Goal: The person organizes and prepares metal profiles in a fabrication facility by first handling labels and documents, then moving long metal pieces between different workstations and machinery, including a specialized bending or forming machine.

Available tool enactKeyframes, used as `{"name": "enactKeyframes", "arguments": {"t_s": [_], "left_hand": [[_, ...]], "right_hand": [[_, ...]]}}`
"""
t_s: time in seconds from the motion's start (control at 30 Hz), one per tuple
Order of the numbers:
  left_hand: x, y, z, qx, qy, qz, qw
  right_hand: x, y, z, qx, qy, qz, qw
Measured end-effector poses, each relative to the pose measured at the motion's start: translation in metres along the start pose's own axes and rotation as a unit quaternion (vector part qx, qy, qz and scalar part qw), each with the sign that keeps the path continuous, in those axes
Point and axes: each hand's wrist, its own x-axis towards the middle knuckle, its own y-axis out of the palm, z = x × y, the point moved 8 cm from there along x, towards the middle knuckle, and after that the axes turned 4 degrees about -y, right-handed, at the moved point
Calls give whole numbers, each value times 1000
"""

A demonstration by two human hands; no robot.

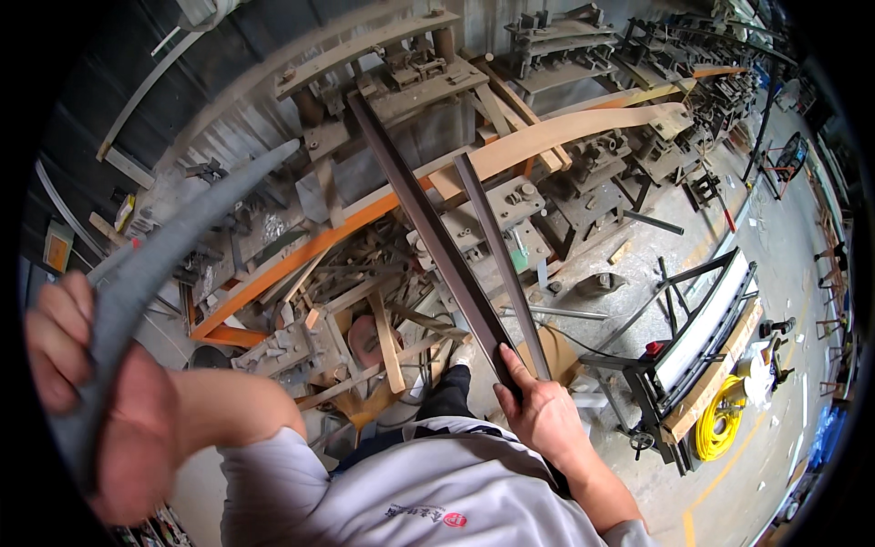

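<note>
At the left edge my left hand (137, 428) is closed around a long grey curved bar (182, 242), slightly blurred, which slants up to a tapered end. My right hand (547, 415) grips the near end of a long dark brown bar (437, 239) with a ridged, channel-like face, the index finger stretched along it. This bar points away from me, its far end over a metal bench. Beside it on the right runs a thinner grey-brown bar (503, 260). Its near end lies behind my right hand, and whether I hold that one too I cannot tell.
An orange-edged beam (301, 253) crosses ahead, with a pale curved board (565, 130) further right. Metal jigs (401, 91) line the wall. Scrap wood (387, 346) lies near my feet. At the right are a black metal stand (670, 365) and a coiled yellow hose (717, 428).
</note>
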Motion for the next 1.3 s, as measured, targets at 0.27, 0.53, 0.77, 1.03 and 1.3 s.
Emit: {"name": "enactKeyframes", "arguments": {"t_s": [0.27, 0.53, 0.77, 1.03, 1.3], "left_hand": [[-72, 24, -31, 179, -16, -19, 984], [-195, 60, -47, 139, -105, 34, 984], [-332, 110, -42, 134, -148, 115, 973], [-101, 24, 8, -97, -116, -30, 988], [179, -129, 98, 146, -25, -120, 982]], "right_hand": [[-2, 4, 5, 10, -42, -31, 999], [-5, 4, 4, 11, -53, -52, 997], [-9, 6, 4, -11, -58, -59, 996], [-10, 2, -16, -42, -46, -63, 996], [-51, 7, -3, -65, -82, 2, 995]]}}
